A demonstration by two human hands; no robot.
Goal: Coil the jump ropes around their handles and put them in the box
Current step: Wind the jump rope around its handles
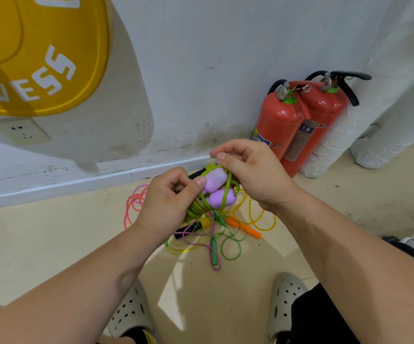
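Observation:
My left hand [168, 202] grips two purple handles [217, 188] of a jump rope side by side, thumb pressed on the upper one. A green rope [227, 192] is wound in several turns around them. My right hand [248, 170] pinches a loop of that green rope just above the handles. Below on the floor lies a tangle of other ropes: a pink rope [132, 207], a yellow rope [260, 217], an orange handle [244, 227], a green-handled braided rope [213, 247] and a black and yellow handle [188, 230]. No box is in view.
Two red fire extinguishers [297, 127] stand against the white wall at the right, beside white wrapped rolls [337, 142]. A large yellow disc [39, 53] hangs at the upper left. My feet in grey perforated clogs [285, 304] are at the bottom. The floor is beige.

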